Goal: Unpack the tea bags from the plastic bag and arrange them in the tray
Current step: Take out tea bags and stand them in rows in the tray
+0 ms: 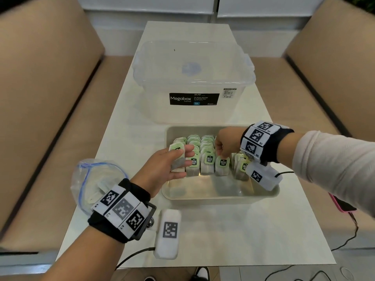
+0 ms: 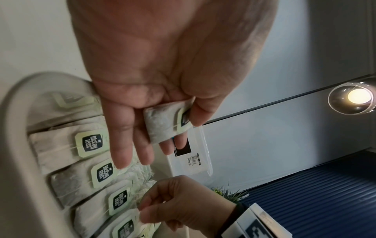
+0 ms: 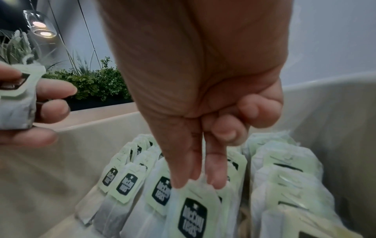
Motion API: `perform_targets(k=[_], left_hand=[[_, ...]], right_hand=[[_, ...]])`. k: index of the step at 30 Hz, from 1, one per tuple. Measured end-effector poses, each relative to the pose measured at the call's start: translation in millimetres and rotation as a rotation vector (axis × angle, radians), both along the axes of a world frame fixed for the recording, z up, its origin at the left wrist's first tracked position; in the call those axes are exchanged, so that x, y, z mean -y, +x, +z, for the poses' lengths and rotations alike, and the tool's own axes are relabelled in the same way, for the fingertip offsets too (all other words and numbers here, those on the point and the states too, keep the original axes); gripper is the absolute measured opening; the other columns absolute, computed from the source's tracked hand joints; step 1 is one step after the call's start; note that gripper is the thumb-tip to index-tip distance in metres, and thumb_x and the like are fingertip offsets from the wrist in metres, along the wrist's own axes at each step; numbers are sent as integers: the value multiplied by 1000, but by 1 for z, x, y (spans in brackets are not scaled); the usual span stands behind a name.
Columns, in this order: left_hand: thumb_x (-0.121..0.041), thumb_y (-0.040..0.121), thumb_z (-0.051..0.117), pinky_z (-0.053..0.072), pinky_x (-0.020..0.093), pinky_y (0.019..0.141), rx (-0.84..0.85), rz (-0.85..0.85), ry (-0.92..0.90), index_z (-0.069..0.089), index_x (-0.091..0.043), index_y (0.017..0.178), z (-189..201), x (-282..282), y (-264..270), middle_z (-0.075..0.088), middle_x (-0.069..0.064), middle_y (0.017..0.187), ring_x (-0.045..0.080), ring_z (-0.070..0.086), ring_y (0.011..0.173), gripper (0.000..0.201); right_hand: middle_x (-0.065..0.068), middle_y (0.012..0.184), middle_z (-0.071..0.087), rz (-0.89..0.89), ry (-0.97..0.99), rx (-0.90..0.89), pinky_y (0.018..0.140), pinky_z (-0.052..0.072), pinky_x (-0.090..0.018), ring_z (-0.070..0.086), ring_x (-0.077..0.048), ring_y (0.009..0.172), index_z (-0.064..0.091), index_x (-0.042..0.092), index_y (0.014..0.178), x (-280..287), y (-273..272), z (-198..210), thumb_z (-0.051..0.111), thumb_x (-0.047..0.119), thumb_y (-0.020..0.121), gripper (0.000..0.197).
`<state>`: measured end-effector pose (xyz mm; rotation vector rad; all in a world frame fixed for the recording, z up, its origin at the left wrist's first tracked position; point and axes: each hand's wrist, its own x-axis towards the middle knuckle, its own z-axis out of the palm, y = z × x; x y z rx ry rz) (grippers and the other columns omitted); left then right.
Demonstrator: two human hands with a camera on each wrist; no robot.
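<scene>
Placement stage, by judgement: most tea bags already stood in rows in the tray. The left hand hovered over the tray's left end, thumb pinching one loose tea bag against extended fingers. The right hand, partly curled, pinched a standing bag's top. Next the loose bag needed an upright slot. The plastic bag lay left of the tray.

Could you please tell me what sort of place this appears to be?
Probably a café or restaurant booth: tan padded bench seats flank a long pale glossy table, with a hanging glass lamp and green plants behind.
</scene>
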<state>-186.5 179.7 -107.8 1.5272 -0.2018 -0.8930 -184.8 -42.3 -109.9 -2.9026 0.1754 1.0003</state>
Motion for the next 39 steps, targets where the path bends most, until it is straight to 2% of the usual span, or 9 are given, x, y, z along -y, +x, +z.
perform_targets(k=[4, 10, 14, 17, 21, 27, 30, 33, 39], left_hand=[[-20, 98, 38, 54, 38, 84, -34, -3, -17, 65, -22, 104, 1, 0, -1, 60, 2, 118, 18, 64, 104, 27], [-20, 97, 45, 59, 34, 70, -18, -33, 13, 61, -13, 111, 4, 3, -1, 65, 9, 113, 21, 67, 99, 22], [-18, 94, 52, 59, 31, 67, 41, -65, 42, 64, -11, 99, 6, 3, -1, 71, 6, 97, 15, 69, 87, 15], [-16, 89, 59, 57, 31, 72, 112, -83, 74, 68, -15, 91, 7, -2, 1, 74, -4, 82, 9, 69, 80, 9], [-9, 83, 66, 53, 19, 66, 297, -39, 114, 66, -25, 99, 9, -16, 9, 72, -4, 96, 2, 67, 81, 22], [-8, 78, 70, 48, 23, 70, 496, 71, 268, 62, -27, 104, 2, -29, 17, 61, -9, 92, 6, 57, 70, 33], [-11, 75, 73, 48, 28, 75, 494, 36, 362, 53, -21, 116, -6, -31, 20, 53, -4, 106, 12, 57, 77, 47], [-12, 76, 73, 51, 35, 76, 437, 7, 399, 49, -17, 120, -11, -32, 23, 51, -1, 106, 16, 54, 75, 51], [-14, 80, 69, 48, 22, 59, 386, -10, 409, 49, -17, 123, -19, -33, 26, 49, -4, 100, 11, 51, 69, 47]], right_hand=[[6, 83, 60, -18, 62, 165, 57, 37, -19, 54, -12, 77, 67, 16, 101, -3, -2, 19, 71, 27, 81, 23], [3, 86, 66, -102, 647, 294, 59, 47, -17, 55, -8, 66, 64, 22, 106, -37, -13, 60, 73, 32, 79, 31], [2, 83, 70, 14, 554, 378, 53, 38, -4, 53, 1, 61, 70, 22, 96, -56, -15, 63, 70, 29, 83, 15], [13, 71, 63, 45, 494, 428, 55, 36, -4, 52, 3, 62, 72, 21, 88, -61, -15, 64, 72, 24, 81, 7], [16, 64, 58, 34, 481, 440, 53, 36, -3, 50, 8, 54, 73, 20, 88, -57, -9, 66, 72, 24, 81, 8], [15, 60, 56, 25, 343, 306, 44, 34, -6, 50, 5, 47, 73, 20, 87, -63, 4, 43, 73, 25, 79, 9], [15, 63, 59, 87, 278, 175, 53, 37, -15, 50, -2, 55, 73, 22, 86, -72, 14, 27, 72, 26, 80, 8], [14, 65, 61, 151, 245, 77, 48, 38, -12, 49, 0, 52, 71, 23, 87, -80, 24, 14, 71, 26, 82, 6], [15, 61, 56, 223, 167, 59, 51, 36, -17, 49, -2, 55, 70, 20, 88, -92, 37, -4, 68, 21, 84, 5]])
